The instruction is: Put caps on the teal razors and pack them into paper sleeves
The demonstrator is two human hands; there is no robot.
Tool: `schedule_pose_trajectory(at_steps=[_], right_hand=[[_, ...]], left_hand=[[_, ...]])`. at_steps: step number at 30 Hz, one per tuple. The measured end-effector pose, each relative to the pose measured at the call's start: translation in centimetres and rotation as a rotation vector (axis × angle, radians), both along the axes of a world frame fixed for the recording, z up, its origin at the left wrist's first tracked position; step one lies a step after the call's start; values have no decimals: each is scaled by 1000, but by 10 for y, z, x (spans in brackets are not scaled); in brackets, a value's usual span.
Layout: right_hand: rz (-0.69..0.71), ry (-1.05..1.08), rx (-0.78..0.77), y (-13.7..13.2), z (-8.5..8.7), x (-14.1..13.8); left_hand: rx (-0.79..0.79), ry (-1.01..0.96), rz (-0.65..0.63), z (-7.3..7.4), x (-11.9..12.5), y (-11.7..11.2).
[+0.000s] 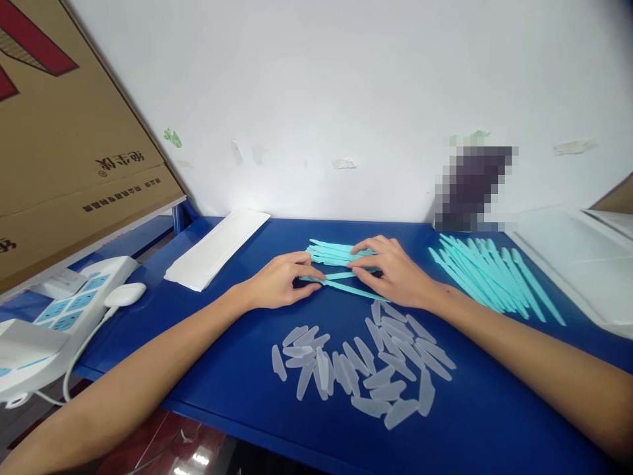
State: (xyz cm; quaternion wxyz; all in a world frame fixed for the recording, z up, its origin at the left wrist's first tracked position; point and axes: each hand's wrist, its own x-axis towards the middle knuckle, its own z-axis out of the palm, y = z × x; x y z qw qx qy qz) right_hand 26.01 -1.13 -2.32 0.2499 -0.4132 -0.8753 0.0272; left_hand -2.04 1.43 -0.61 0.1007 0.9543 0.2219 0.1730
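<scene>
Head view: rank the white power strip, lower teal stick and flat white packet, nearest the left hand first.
1. Lower teal stick: at the left hand.
2. Flat white packet: leftward, toward the wall.
3. White power strip: far left.

The right hand (390, 272) covers the right end of a pile of slim turquoise plastic sticks (329, 252), and the left hand's (284, 280) fingertips hide part of a loose turquoise stick (359, 291). Coarse blurring squares mask a dark object (472, 181) by the wall (316, 99), leaving it unidentifiable. The view's left edge cuts off a brown cardboard box (64, 138) and white power strip (116, 269); its right edge, a shallow whitish tray (568, 257).
</scene>
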Motion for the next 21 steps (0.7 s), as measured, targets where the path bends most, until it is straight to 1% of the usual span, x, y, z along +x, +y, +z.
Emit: schedule_pose_trajectory(at_steps=[3, 6, 10, 12, 16, 21], right_hand=[[-13, 0, 7, 0, 0, 0], [-23, 5, 20, 1, -2, 0], [-62, 44, 60, 1, -3, 1], [-86, 56, 78, 1, -4, 1], [-80, 32, 75, 2, -5, 1], [-10, -12, 55, 2, -4, 2]], left_hand=[[11, -39, 24, -3, 0, 2], [60, -69, 33, -3, 0, 2], [133, -134, 33, 0, -1, -1], [148, -130, 12, 2, -2, -3], [142, -32, -33, 7, -2, -6], [157, 163, -6, 10, -2, -4]])
